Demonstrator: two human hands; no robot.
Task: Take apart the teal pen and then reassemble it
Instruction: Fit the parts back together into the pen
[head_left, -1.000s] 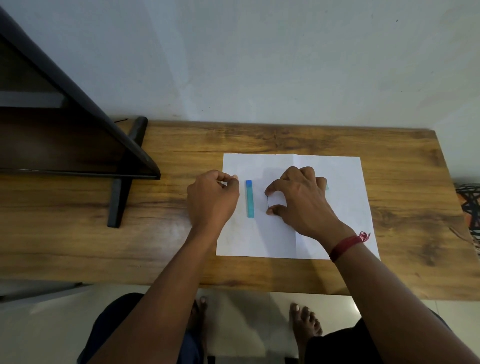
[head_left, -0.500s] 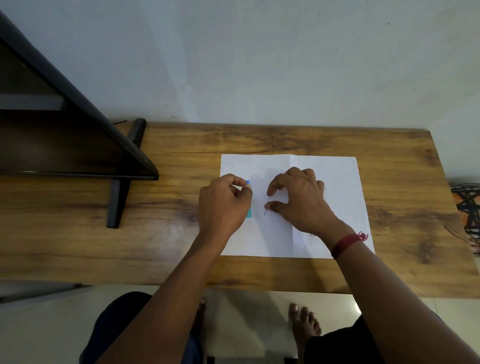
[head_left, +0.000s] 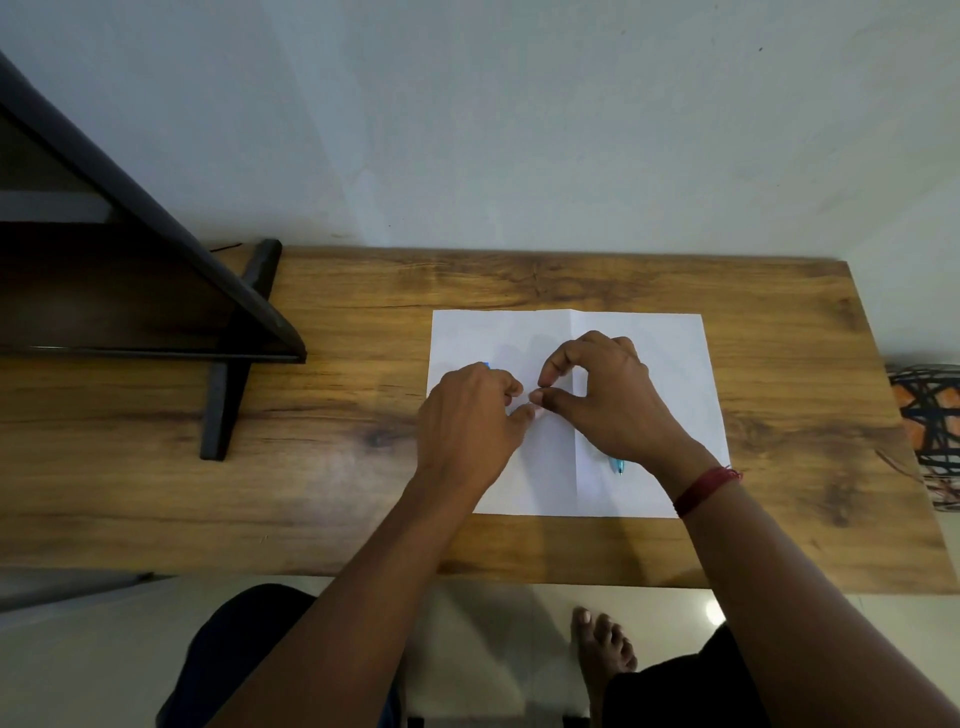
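My left hand (head_left: 467, 421) is closed over the teal pen barrel (head_left: 486, 366); only its blue end shows above my knuckles. My right hand (head_left: 608, 400) pinches thumb and forefinger together right beside the left fingertips, on a thin pen insert that is almost fully hidden. The two hands touch at the fingertips over the white paper sheet (head_left: 670, 353). Another teal pen piece (head_left: 617, 464) with a pointed tip lies on the sheet, peeking out from under my right wrist.
The sheet lies on a wooden table (head_left: 337, 467) against a pale wall. A dark shelf stand (head_left: 228, 364) occupies the table's left part. A woven basket (head_left: 930, 415) sits off the right edge. Feet and floor show below the front edge.
My left hand moved right, closed on the teal barrel and lifted it toward my right hand. My right hand shifted slightly left with the thin insert; the fingertips now meet.
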